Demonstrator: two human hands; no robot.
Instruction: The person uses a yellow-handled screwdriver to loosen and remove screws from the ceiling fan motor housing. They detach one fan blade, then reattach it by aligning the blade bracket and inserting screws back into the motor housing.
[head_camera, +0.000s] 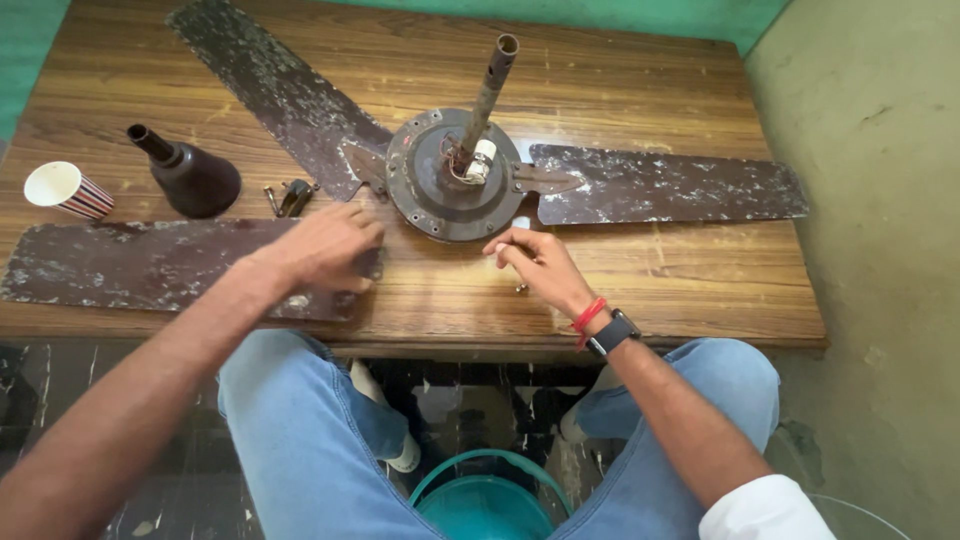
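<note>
**fanfixer22:** On the wooden table (640, 270) right in front of the person sits an old ceiling fan motor (452, 178), a round rusty-brown housing with its down rod (487, 92) sticking up and leaning a bit to the right. Anyone make out what the hands are doing?

**rusty_bolts:** Right hand (535, 265) is just below the motor's near edge, fingers curled in and pressed close, fingertips bunched like a pinch. Something small seems to be in there, but I can't tell what. A tiny screw-like bit (521, 288) lies on the table just under that hand. The wrist has a red thread and a dark watch, forearm coming in from the lower right.

**fanfixer22:** And the left?

**rusty_bolts:** Left hand (325, 250) lies palm down, fingers loosely together, pressing on the inner end of the detached blade (150, 265) that lies flat along the near left edge. The arm reaches in from the lower left.

**fanfixer22:** Other blades?

**rusty_bolts:** Two are on the motor: one blade (270, 85) points to the far left corner, another blade (665, 187) runs off to the right. All are flaky and spotted. A small metal bracket (291, 196) sits just left of the motor, then a dark cone-shaped canopy cover (190, 175), then a striped paper cup (65, 189) on its side. A teal bucket (487, 495) is on the floor between the knees.
</note>
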